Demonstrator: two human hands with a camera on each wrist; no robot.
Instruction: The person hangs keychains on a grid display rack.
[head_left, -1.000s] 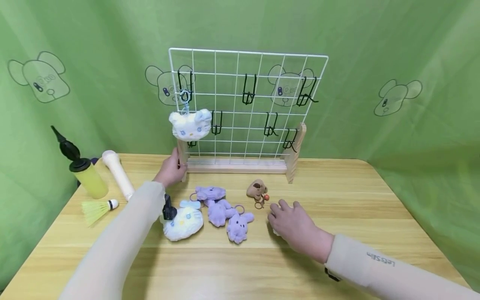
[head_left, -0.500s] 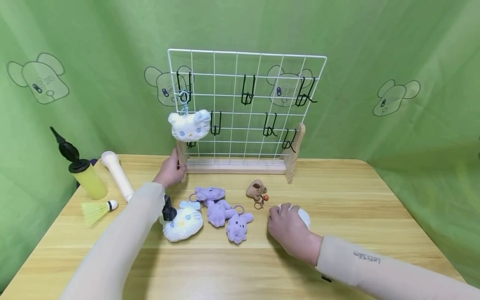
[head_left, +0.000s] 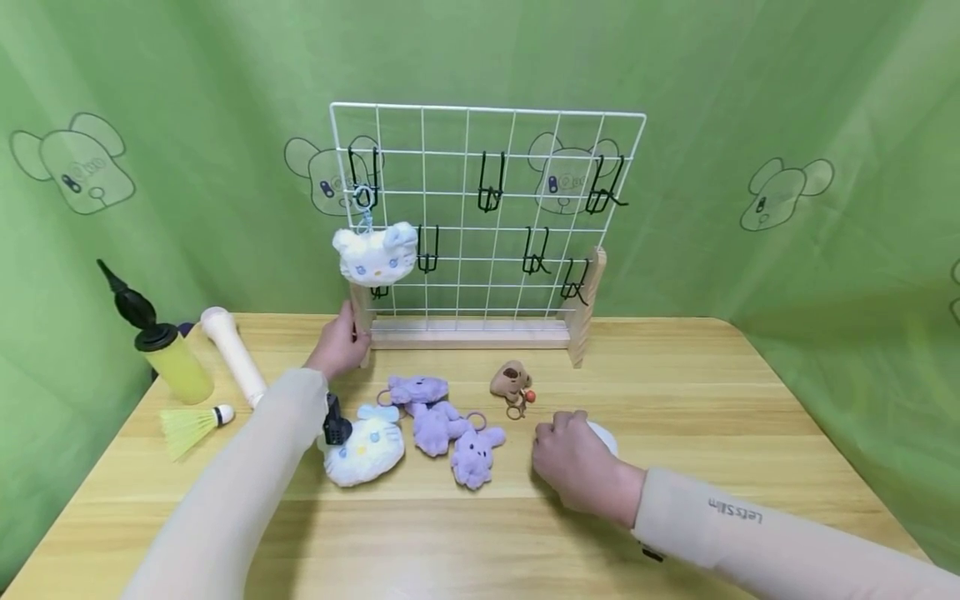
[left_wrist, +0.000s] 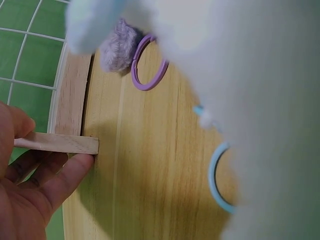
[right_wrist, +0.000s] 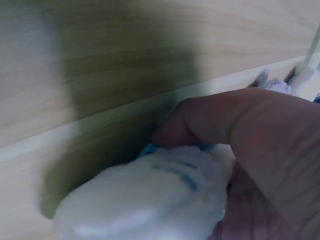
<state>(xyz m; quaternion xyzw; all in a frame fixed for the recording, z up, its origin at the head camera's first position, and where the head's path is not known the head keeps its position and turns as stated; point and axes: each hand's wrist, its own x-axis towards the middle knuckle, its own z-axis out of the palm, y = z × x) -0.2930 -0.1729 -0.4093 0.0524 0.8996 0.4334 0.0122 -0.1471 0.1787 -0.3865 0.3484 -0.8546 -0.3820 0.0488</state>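
Observation:
My left hand (head_left: 336, 346) grips the left wooden side piece (left_wrist: 70, 143) of a display stand, thumb on one face and fingers on the other in the left wrist view. The stand carries a white wire grid (head_left: 487, 109). From its upper left hook hangs a white cat-head plush keychain (head_left: 377, 257). On the right of the table, my right hand (head_left: 577, 462) pinches a white plush keychain (right_wrist: 135, 200), a light blue bit showing at the fingertips; its far part is covered by the hand. Another white cat-head plush (head_left: 363, 450) lies below my left wrist.
Several purple plush keychains (head_left: 472, 458) lie mid-table, with a brown plush keychain (head_left: 512, 380) to their right. Black hooks (head_left: 490, 196) stick out from the grid. At left are a yellow pump (head_left: 176, 367), a white microphone (head_left: 232, 350) and a shuttlecock (head_left: 191, 427).
My right fingers have drawn together round the white plush, and its rounded end now shows beyond the hand. The left hand keeps its grip on the stand. The head view has shifted slightly.

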